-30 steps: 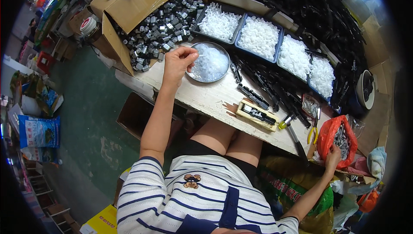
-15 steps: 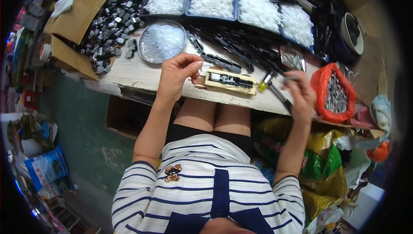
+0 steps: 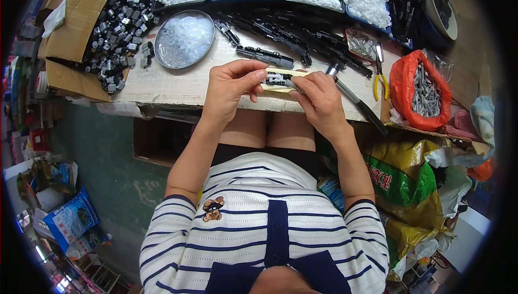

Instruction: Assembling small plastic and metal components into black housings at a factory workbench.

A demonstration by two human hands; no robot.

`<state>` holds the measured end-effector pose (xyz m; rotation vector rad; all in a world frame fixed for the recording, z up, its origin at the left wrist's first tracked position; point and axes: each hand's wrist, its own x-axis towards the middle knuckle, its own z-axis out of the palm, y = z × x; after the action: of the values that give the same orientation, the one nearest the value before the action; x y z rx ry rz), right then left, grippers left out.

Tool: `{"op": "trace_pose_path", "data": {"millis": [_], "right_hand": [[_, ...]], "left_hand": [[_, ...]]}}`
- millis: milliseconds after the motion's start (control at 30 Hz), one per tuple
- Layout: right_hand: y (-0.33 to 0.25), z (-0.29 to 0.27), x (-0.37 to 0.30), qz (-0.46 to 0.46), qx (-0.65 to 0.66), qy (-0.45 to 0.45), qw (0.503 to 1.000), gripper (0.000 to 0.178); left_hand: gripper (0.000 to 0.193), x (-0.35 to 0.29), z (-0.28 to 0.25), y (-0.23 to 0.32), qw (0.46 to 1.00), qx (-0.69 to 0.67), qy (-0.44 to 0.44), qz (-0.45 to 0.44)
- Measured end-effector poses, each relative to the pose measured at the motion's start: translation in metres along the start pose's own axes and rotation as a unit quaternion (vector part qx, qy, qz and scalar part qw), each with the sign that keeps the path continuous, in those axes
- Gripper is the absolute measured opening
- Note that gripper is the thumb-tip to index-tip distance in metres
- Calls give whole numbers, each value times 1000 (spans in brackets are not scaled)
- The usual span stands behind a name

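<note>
Block [image 3: 277,89], cream-coloured, lies at the table's [image 3: 172,88] near edge, a black part [image 3: 275,83] inside it. The left hand [image 3: 231,90] presses thumb and forefinger together at its left end; whether they pinch anything cannot be told. The right hand [image 3: 325,101] curls its fingers over the right end, their grip partly hidden. Pliers [image 3: 381,80] lie near the red bag [image 3: 398,91].

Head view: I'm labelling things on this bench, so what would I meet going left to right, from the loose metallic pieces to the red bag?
Loose metallic pieces → round dish → left hand → pale yellow block → right hand → yellow-handled pliers → red bag.
</note>
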<state>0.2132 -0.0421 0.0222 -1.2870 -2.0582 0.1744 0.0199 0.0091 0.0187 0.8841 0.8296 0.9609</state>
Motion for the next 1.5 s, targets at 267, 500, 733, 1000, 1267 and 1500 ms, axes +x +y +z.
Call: {"op": "trace_pose_path", "data": {"millis": [267,500,733,1000,1267,1500], "right_hand": [[-2,2,5,0,4,6,1000,24],[-3,2,8,-4,-11,5,1000,23],[-4,5,6,-79,-63,1,995,23],[9,-11,-5,82,89,1,993,21],[35,-16,-16,159,48,-34,986,16],[37,-12,-10,169,55,-56,982,21]], "left_hand": [[16,0,0,-4,997,61,5,37],[15,0,2,-4,997,70,5,35],[15,6,-3,-3,993,-2,-37,-114],[18,6,10,0,995,83,3,-61],[28,18,7,-33,789,539,10,295],[29,21,11,-37,785,549,-5,287]]}}
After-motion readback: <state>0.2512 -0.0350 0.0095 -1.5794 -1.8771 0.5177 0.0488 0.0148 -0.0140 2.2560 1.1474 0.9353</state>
